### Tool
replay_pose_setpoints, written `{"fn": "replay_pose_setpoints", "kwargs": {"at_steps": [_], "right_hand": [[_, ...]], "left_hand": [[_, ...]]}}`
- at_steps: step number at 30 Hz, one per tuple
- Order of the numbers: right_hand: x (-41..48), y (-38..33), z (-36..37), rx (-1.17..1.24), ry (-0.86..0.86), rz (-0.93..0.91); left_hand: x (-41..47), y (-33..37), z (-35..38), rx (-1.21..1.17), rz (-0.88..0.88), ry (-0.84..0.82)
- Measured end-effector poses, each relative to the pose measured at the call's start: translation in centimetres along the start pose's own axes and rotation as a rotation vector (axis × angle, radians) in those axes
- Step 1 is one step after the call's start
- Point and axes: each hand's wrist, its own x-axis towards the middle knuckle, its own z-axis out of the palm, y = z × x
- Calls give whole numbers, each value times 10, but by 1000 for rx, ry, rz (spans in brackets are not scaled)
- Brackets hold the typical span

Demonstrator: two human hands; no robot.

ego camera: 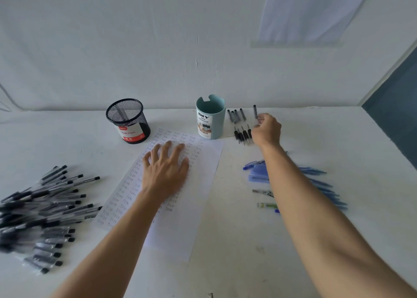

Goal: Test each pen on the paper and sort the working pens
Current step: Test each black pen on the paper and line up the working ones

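White wall meets a white table [237, 241] where the sorting is laid out. The paper [198, 207] lies angled in the middle, covered in rows of small test scribbles. The left hand [165, 173] lies flat on it with fingers spread, I'd say to stop the sheet sliding.

The right hand [267, 129] reaches to the far right with curled fingers pinching a dark pen [255, 111] whose end pokes out beyond them. It hovers just beside a short row of black pens [242, 135] next to the teal desk organizer [211, 117], probably to add the pen to that group.

The big pile of black pens [45, 212] at near left looks like the untested stock. The blue pens [320, 182] lie apart on the right, partly under the forearm. A black mesh cup [127, 119] stands at the far left of the paper.
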Motion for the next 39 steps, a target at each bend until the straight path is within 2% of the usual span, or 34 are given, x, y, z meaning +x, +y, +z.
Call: {"fn": "replay_pose_setpoints", "kwargs": {"at_steps": [4,13,17,19,22,24,26,29,31,33,36,39], "right_hand": [[4,-2,5,11,-90,-7],[-21,-4,9,56,-113,-30],[-63,-9,18,64,-14,-219],[-89,-9,28,34,-17,-331],[-125,-11,40,-29,-179,-431],[-144,-10,47,-106,-293,-481],[-157,-9,51,-190,-340,-512],[-169,-4,54,-293,-369,-553],[-172,-2,56,-337,-379,-568],[-173,-1,57,-368,-390,-565],[-176,-2,57,-390,-403,-553],[-177,-1,57,-384,-405,-561]], "left_hand": [[1,-1,0,-9,-3,5],[2,-2,-1,-82,-27,10],[3,-6,-9,-280,-92,30],[3,-8,-20,-455,-137,44],[-3,-17,-37,-826,-258,80],[-8,-28,-46,-938,-295,174],[-15,-41,-53,-829,-312,243],[-29,-63,-61,-463,-285,306],[-39,-79,-63,-140,-338,284],[-48,-92,-62,67,-452,203],[-61,-102,-59,81,-513,139],[-68,-111,-52,35,-464,180]]}}
